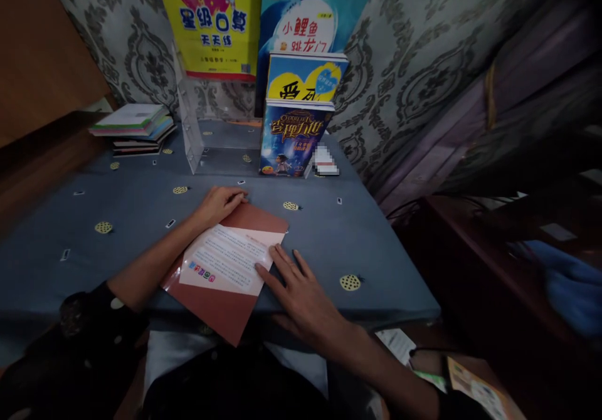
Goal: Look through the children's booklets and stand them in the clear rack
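A thin book (221, 260) lies slanted at the near edge of the table, one corner sticking out past that edge. Its face is reddish brown with a white printed panel, and the print reads upside down from here. My left hand (223, 205) is at the book's far corner, fingers closed together there and partly hidden by the thumb. Along the book's right edge rests my right hand (301, 294), its fingers stretched out and apart, the fingertips touching the white panel.
A clear acrylic rack (188, 125) stands farther back. Upright in it on the right are a dark blue book (294, 141), a yellow-and-blue book (301, 78) and a teal book (320, 6). A yellow workbook (216, 31) stands behind. Stacked books (136, 122) lie left.
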The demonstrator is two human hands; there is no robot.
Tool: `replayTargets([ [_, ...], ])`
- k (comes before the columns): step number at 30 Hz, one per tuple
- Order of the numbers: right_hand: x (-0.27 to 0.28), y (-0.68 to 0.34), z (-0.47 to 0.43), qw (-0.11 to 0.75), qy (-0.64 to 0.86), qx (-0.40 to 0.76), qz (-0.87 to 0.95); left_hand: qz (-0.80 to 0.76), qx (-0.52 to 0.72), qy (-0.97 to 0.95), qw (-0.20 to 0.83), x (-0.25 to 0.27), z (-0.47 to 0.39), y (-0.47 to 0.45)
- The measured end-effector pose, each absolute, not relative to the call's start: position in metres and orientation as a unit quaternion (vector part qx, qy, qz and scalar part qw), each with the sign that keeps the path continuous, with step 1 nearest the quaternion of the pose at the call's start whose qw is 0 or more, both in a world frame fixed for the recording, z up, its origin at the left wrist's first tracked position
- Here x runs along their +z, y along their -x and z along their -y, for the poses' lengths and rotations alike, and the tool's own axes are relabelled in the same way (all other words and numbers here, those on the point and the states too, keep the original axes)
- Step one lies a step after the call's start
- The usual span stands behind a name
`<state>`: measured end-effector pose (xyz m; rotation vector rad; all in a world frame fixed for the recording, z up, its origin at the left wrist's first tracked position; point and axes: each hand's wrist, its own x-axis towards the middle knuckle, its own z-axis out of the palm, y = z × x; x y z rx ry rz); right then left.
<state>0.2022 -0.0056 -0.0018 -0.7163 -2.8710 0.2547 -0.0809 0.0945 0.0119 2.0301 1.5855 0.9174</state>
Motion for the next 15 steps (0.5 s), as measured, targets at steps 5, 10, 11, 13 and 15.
replayTargets([
  [5,-0.008,-0.174,0.026,0.157,0.245,0.077,0.954,-0.570,0.308,-0.739,0.184,0.013,-0.096,0.083],
  [10,-0.018,-0.164,0.030,0.271,0.231,0.063,0.933,-0.559,0.317,-0.739,0.202,0.013,-0.095,0.084],
  [11,-0.019,-0.164,0.029,0.291,0.224,0.062,0.928,-0.557,0.322,-0.738,0.204,0.012,-0.095,0.084],
  [13,-0.016,-0.165,0.025,0.317,0.203,0.068,0.924,-0.553,0.330,-0.737,0.208,0.012,-0.094,0.085],
  [15,-0.006,-0.166,0.018,0.325,0.170,0.085,0.926,-0.544,0.338,-0.735,0.223,0.011,-0.095,0.086],
])
